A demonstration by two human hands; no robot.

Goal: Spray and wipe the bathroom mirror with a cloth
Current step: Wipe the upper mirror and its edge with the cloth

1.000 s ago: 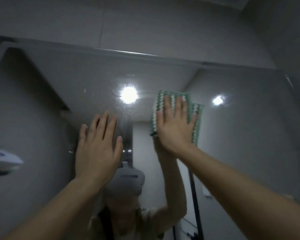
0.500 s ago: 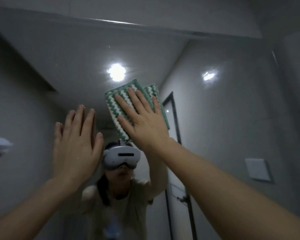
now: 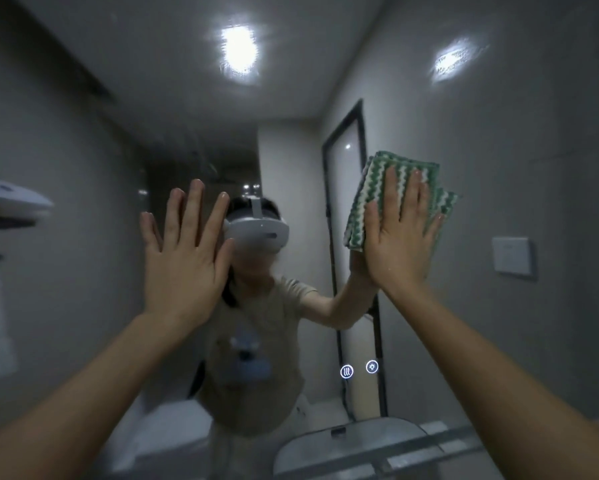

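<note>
Now, the right hand point(image 3: 396, 244) is flat against the large wall-mounted bathroom mirror point(image 3: 498, 150), fingers straight and together, palm pressing the folded green-and-white zigzag-striped cloth point(image 3: 374, 188) onto the glass on the right of the scene; the cloth's top and left edges stick out past the fingertips, and one more corner shows on the right, beyond the little finger. The left hand point(image 3: 185, 258) is up too, well to the left of the cloth, fingers straight and slightly spread, holding nothing; whether its palm actually touches the glass I cannot tell. In the reflection a person in a beige T-shirt wears a white headset point(image 3: 260, 233), between the two raised hands. Two small round glowing touch icons point(image 3: 359, 369) sit side by side low on the mirror, below the cloth. A pale rectangular wall switch plate point(image 3: 511, 255) shows reflected at far right. Two bright ceiling lights glare near the top.
</note>
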